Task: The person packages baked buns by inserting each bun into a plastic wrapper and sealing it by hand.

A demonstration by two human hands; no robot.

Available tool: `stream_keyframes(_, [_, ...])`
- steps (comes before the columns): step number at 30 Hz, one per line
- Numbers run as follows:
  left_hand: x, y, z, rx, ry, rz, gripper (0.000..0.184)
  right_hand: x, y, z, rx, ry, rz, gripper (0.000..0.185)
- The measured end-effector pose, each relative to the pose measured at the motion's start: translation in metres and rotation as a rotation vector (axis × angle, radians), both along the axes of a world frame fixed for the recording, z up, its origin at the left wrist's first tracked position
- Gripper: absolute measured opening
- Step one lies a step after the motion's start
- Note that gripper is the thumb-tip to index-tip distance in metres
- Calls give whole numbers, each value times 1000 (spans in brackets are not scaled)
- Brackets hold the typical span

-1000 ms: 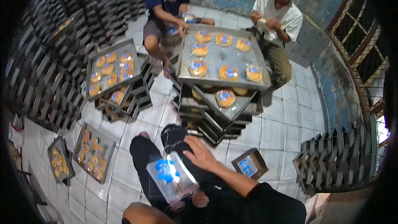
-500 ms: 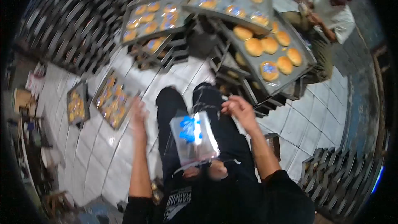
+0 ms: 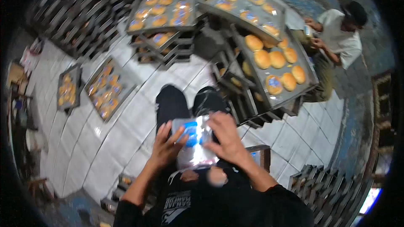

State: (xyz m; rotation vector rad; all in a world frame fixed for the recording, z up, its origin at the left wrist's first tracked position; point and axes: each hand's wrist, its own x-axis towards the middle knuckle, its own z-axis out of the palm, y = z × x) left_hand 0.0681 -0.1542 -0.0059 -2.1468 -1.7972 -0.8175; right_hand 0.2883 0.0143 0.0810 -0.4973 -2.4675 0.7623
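Observation:
A stack of clear plastic bags (image 3: 195, 156) with blue print lies on my lap, over the dark trousers. My left hand (image 3: 165, 145) rests at the bags' left edge, its fingers spread and reaching onto the blue print. On the other side, my right hand (image 3: 226, 138) lies over the upper right edge, with the thumb apart from the fingers and touching the plastic. Both hands look open, and some of the right fingertips are blurred. To the right of my knees, a tray (image 3: 287, 95) holds unwrapped round buns (image 3: 277, 59) and one bun in a printed bag (image 3: 274, 84).
Stacked trays of bagged buns (image 3: 158, 20) stand ahead. Another tray (image 3: 210, 7) overlaps the bun tray. Two small trays (image 3: 90, 91) (image 3: 68, 105) sit on the tiled floor (image 3: 115, 151) at left. A person in a white shirt (image 3: 345, 38) sits at right.
Both my hands have come inward from either side onto the plastic bags. The camera view has shifted slightly.

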Motion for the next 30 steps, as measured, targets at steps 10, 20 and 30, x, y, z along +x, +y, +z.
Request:
stream_keyframes(10, [-26,55,47,-640,-1753,-89,17,2,222,24,-285,36,-291,29])
stream_keyframes(20, [-6,75,18,-259,-1720,178,38,27,397,-50,-11,-736,-582,64])
stream_keyframes(30, [-17,97,46,-195,-2014,133,34,61,270,4,-538,-43,-643,71])
